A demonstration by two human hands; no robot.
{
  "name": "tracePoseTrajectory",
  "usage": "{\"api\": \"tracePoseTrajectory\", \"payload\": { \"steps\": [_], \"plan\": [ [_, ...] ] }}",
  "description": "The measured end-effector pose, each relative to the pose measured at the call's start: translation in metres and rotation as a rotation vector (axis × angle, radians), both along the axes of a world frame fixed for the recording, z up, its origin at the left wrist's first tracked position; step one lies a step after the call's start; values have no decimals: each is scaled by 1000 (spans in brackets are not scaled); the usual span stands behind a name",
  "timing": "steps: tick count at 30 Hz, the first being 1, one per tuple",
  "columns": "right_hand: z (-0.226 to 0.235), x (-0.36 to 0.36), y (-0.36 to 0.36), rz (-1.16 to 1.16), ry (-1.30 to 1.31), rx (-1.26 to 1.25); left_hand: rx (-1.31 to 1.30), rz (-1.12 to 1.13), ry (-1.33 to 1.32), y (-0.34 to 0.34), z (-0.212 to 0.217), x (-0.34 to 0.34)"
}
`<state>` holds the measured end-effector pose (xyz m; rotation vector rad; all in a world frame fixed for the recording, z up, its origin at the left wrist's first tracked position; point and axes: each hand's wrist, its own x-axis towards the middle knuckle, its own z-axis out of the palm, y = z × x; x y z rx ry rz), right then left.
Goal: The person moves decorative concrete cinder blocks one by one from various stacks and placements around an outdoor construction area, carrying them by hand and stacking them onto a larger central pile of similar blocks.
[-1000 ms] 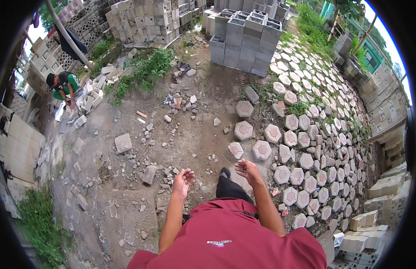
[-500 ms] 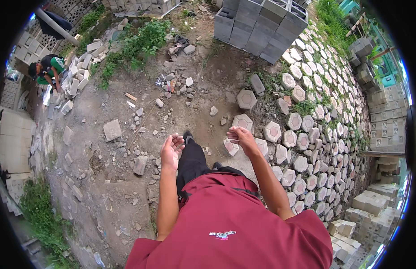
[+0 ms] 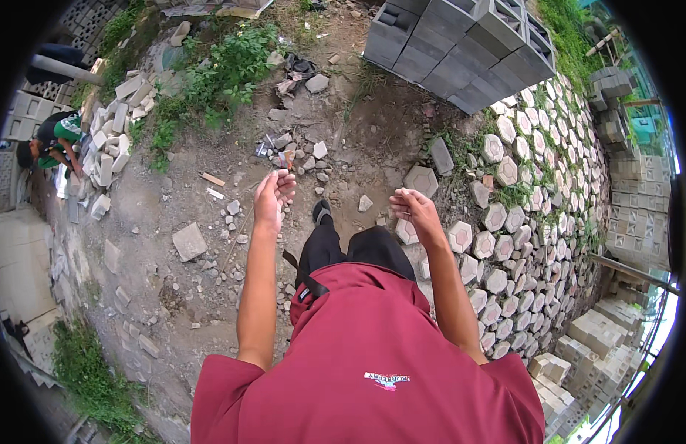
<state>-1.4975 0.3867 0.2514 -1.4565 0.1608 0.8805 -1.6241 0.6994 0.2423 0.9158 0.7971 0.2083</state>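
Observation:
Both hands are held out in front of my body, over the dirt ground. My left hand (image 3: 273,196) is open and empty, its fingers loosely curled and apart, above loose rubble. Around it on the ground are small stones (image 3: 232,208) and a square concrete slab (image 3: 190,242). My right hand (image 3: 418,213) is open too, with bent fingers and nothing seen in it. Closest to it are hexagonal paving blocks (image 3: 421,180), one of them partly hidden behind the hand. Below the hands, one sandalled foot (image 3: 322,210) is forward on the dirt.
A stack of grey hollow blocks (image 3: 461,55) stands ahead to the right. Many hexagonal pavers (image 3: 516,218) cover the right side. Green weeds (image 3: 232,70) and a pile of broken blocks (image 3: 110,140) lie ahead left, where another person (image 3: 58,140) bends down. Pale blocks (image 3: 602,333) are stacked at right.
Both hands have risen slightly, the right one also shifting right. My legs have changed position in a step. The block stack and weeds look nearer, and the other person bends lower.

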Motion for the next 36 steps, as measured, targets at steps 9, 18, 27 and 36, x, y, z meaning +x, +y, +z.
{"api": "tracePoseTrajectory", "payload": {
  "steps": [9, 18, 27, 36],
  "plan": [
    [9, 151, 78, -238, 100, 168, 34, -210, 1, 56, 8, 210],
    [-20, 361, 107, -338, 196, 129, -32, -287, 144, 53, -11, 408],
    [3, 553, 134, -376, 228, 123, 67, -365, 33, 87, 32, 618],
    [-93, 664, 199, -655, 536, 195, -17, -454, 239, 141, -49, 757]
  ]
}}
